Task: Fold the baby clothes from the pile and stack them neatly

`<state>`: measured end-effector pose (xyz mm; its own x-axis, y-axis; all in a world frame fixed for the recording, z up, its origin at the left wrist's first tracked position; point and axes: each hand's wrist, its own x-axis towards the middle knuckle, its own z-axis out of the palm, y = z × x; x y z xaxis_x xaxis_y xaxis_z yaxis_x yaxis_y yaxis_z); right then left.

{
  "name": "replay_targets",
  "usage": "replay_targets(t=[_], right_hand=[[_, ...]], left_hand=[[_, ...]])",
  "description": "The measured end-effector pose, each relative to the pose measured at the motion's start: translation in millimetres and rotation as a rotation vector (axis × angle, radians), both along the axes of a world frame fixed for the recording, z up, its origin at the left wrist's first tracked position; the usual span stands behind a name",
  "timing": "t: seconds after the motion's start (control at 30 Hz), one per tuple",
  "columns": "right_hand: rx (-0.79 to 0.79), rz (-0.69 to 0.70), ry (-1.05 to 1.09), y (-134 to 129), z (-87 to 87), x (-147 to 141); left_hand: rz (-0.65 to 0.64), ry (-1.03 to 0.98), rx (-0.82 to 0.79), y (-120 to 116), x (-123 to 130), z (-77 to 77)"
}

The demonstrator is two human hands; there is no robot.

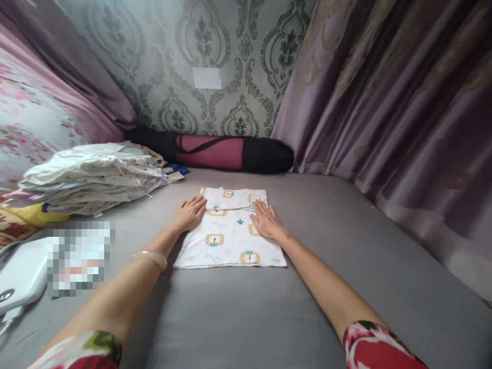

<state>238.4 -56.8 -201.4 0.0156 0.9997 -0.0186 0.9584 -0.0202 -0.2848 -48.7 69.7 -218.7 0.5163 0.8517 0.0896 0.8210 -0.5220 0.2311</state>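
A white cloth garment [230, 230] printed with yellow-brown lion faces and green plants lies flat on the grey sheet, its far part folded over into a band. My left hand [190, 212] rests flat at the garment's left edge, fingers stretched out near the fold. On the right side, my right hand [265, 219] lies flat on the cloth with its fingers extended across the edge of the folded band. Neither hand grips anything.
A pile of light clothes [92, 174] stands at the left. A pink and black rolled bag [209, 152] lies along the wall. A white power bank [26, 271] with a cable sits at the near left. Purple curtains [369, 92] hang on the right.
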Motion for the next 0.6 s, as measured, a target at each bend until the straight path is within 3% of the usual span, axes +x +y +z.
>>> replay_targets(t=[0.17, 0.27, 0.47, 0.6], right_hand=[[-0.031, 0.076, 0.008, -48, -1.0, 3], [-0.060, 0.145, 0.021, -77, 3.1, -1], [-0.082, 0.280, 0.021, -134, 19.2, -10], [-0.051, 0.291, -0.011, -138, 28.6, -26]], left_hand=[[-0.023, 0.086, 0.087, -9, 5, 7.5], [-0.092, 0.093, 0.181, -29, 10, 13.9], [-0.467, 0.093, -0.013, -108, 20, 22.2], [-0.654, 0.028, -0.030, -145, 36, 21.0]])
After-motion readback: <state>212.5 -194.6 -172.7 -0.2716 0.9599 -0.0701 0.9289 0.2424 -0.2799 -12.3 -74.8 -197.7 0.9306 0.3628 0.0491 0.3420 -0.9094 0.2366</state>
